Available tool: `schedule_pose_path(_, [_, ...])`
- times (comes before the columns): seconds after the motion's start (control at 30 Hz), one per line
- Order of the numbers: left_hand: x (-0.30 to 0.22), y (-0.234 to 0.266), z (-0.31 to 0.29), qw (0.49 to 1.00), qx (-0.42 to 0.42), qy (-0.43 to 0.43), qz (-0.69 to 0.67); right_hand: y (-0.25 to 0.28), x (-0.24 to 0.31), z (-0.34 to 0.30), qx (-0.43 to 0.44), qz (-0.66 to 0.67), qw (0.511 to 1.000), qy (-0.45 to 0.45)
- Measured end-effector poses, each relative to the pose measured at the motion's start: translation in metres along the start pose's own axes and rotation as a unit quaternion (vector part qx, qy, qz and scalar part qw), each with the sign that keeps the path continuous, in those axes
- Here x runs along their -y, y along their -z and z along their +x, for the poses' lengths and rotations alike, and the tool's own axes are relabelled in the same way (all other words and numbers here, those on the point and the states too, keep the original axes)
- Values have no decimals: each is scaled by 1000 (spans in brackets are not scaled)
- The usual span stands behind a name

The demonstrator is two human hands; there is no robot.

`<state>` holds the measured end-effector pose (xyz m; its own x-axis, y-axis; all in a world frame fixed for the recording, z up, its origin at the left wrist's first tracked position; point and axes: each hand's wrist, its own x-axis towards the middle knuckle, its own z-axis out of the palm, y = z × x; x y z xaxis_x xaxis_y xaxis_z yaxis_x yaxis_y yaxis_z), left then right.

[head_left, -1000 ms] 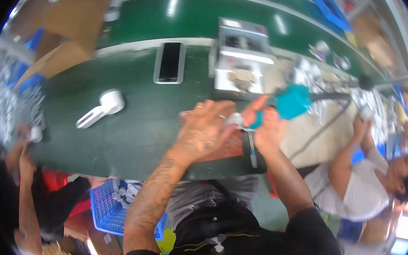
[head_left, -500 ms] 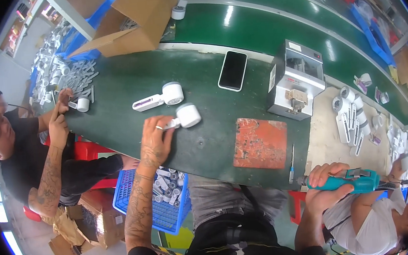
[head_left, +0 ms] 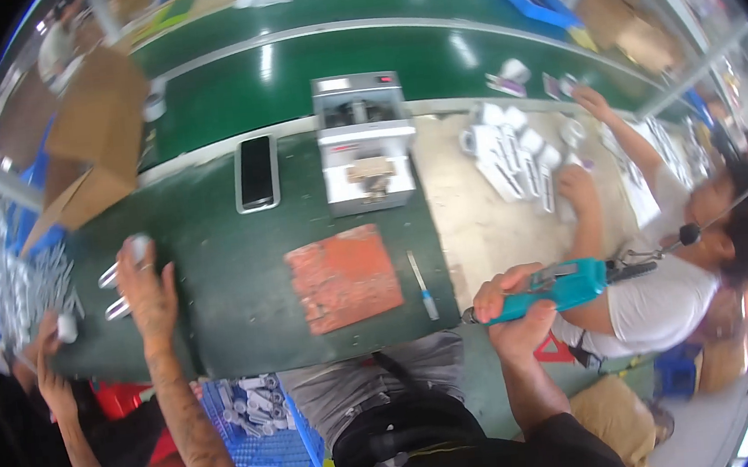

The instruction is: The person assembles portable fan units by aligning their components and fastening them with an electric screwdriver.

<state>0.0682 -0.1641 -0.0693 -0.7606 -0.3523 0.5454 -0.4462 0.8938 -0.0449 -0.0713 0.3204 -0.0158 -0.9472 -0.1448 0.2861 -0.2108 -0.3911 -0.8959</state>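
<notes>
Teal screwdriver [head_left: 552, 289] in right hand [head_left: 512, 306]; orange mat [head_left: 345, 277] alongside.

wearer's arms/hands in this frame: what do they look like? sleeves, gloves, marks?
Both hands are bare, no gloves. The left hand leads into a forearm covered in dark tattoo patterning down to the elbow. The right hand has a plain forearm with no markings visible. Both arms end in short black sleeves near the lower edge. No watch or wristband can be made out.

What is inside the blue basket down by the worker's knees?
The blue basket holds a jumble of small white and grey parts. Its lower layers and bottom are covered by that pile, and its left side is hidden behind the person's left forearm.
</notes>
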Motion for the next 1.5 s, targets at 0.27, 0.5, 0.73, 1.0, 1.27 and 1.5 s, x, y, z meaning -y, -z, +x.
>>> schedule_pose_path(0.27, [-360, 46, 50, 816, 219, -69, -531, 44, 4, -18, -34, -21, 999, -10])
schedule_pose_path(0.5, [-510, -35, 118, 817, 392, -22, -423, 45, 15, -26, 8, -64, 998, -22])
schedule_pose_path(0.73, [-505, -64, 103, 842, 312, -10, -440, 64, 17, -31, 28, -25, 998, -52])
schedule_pose_path(1.0, [-396, 13, 54, 852, 77, -116, -505, 59, 5, -19, 38, -57, 995, -69])
schedule_pose_path(1.27, [-298, 28, 11, 867, 87, -167, -462, 14, -1, 4, 61, -34, 995, -71])
schedule_pose_path(1.5, [-259, 18, 27, 830, 184, -131, -510, -47, -37, 80, 52, 32, 998, 28])
